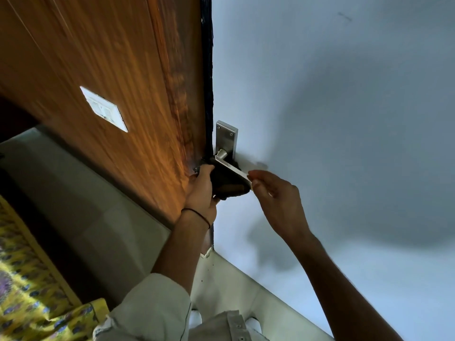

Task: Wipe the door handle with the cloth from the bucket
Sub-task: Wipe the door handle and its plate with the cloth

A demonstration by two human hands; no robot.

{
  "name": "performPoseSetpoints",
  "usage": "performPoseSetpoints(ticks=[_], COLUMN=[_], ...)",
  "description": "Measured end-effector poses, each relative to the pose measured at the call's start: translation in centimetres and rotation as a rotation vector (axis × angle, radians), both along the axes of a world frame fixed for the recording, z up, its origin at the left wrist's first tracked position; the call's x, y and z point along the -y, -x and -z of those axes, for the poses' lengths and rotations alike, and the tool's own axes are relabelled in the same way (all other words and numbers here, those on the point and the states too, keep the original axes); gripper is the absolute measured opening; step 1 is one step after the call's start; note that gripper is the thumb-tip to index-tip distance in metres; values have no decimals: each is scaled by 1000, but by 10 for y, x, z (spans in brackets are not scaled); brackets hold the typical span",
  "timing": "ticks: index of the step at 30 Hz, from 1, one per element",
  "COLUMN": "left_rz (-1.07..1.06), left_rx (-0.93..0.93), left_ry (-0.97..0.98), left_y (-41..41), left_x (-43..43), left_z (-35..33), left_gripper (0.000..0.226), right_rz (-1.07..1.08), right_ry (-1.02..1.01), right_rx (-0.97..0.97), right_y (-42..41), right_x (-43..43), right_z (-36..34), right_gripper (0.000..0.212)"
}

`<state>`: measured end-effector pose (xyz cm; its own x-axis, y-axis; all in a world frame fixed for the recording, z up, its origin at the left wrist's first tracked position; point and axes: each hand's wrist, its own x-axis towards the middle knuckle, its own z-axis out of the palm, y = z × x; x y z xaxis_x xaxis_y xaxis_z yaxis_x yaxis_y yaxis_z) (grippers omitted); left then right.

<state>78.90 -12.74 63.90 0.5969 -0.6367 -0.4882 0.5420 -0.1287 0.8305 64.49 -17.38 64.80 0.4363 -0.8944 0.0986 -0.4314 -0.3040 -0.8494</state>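
**Cloth under the lever, both hands at the door handle**

Nearest my lens, a pale rolled sleeve (157,301) and a shirt front with snap buttons (236,326) are filling the bottom edge. From the sleeve, the left forearm is reaching up, a thin dark band (197,216) circling its wrist. I am seeing the left hand (203,190) pressing a dark cloth (227,179) up against the underside of the door handle (230,167), its fingers curling closed around the bunched fabric. The cloth is touching the metal lever and hanging a little below it. The right hand (275,196) is coming in from the right, thumb and forefinger pinching together on the free tip of the lever. The lever is sticking out from a steel backplate (226,139) screwed to a pale blue-white door (344,94). Just left of the plate, a dark strip (207,70) is running along the door's edge, and beyond it a wood-grain panel (110,70) is carrying a white switch plate (103,109). Yellow patterned fabric (29,291) is lying at the lower left.
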Motion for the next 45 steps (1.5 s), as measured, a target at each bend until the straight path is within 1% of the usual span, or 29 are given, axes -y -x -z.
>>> performPoseSetpoints(ticks=[3,7,10,12,13,15,17,18,20,23,25,27,29,30,32,33,34,36,40,43,45], left_rz=[-37,-75,-114,-110,-103,-107,-171,-191,-185,-122,-180,-233,-289,-305,-264,-227,-185,-172,-192,-201,-270], left_rx=[42,94,124,173,203,348,509,530,535,492,509,571,600,577,423,359,340,352,358,399,434], left_ry=[13,20,43,22,-9,-121,-209,-227,-264,-331,-290,-261,-195,-176,-184,-211,-247,-294,-373,-380,-336], left_y=[1,12,21,29,32,31,18,8,-13,-25,-17,-2,16,23,37,38,35,18,-27,-28,-13], left_x=[4,3,6,13,17,25,30,33,39,46,46,42,36,34,37,41,44,50,61,63,58], left_z=[4,5,10,9,6,-3,-15,-18,-23,-25,-24,-19,-10,-5,-3,-1,-5,-9,-19,-24,-27], left_gripper=[35,37,37,38,38,41,42,42,43,44,44,42,43,44,46,48,50,54,57,54,52], right_rz=[-10,3,14,18,21,27,35,37,34,25,17,11,4,3,9,8,6,8,8,12,7], right_ry=[-4,-68,-107,-112,-111,-117,-142,-158,-179,-177,-169,-154,-150,-145,-136,-128,-118,-117,-183,-186,-172], right_rx=[13,65,94,103,101,100,101,96,92,102,115,117,124,132,146,148,145,138,154,163,159], right_y=[1,1,1,1,0,0,-1,-1,0,1,2,2,2,2,3,4,4,4,5,5,5], right_x=[4,10,11,10,10,11,12,12,13,13,12,11,10,10,11,12,13,15,18,19,19], right_z=[-1,-8,-10,-9,-8,-7,-8,-9,-9,-10,-11,-11,-9,-7,-4,-3,-3,-1,2,-1,-2], right_gripper=[24,21,23,26,27,28,28,27,28,28,28,28,28,28,28,29,30,29,27,28,28])
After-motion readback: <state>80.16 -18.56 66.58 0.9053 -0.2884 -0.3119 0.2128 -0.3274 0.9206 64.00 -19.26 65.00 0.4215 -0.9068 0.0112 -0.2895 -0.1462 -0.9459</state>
